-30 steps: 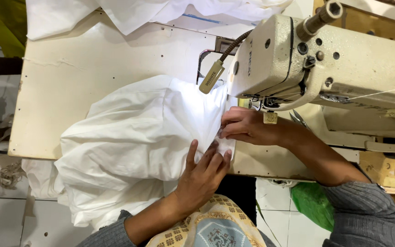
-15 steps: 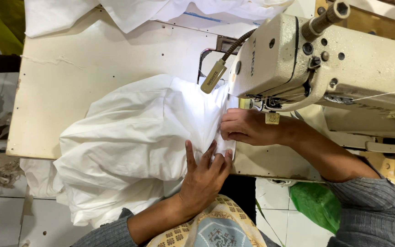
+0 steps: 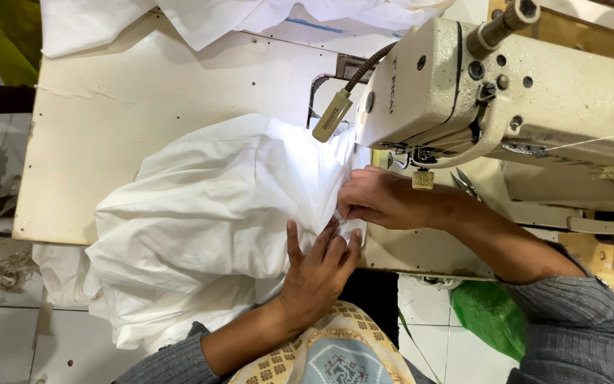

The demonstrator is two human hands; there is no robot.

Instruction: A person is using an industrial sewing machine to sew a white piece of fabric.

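Beside the head of the cream industrial sewing machine [image 3: 506, 92], the right hand [image 3: 385, 199] pinches the bunched white cotton cloth [image 3: 207, 220], apparently near the needle, while the left hand [image 3: 318, 274] lies open, fingers spread, flattening the cloth on the worn pale table [image 3: 108, 121].

A bunched white fabric [image 3: 207, 227] is pressed flat under the left hand [image 3: 318, 274] and pinched by the right hand [image 3: 378, 199], just before the fingertips of which a sewing machine [image 3: 506, 99] stands.
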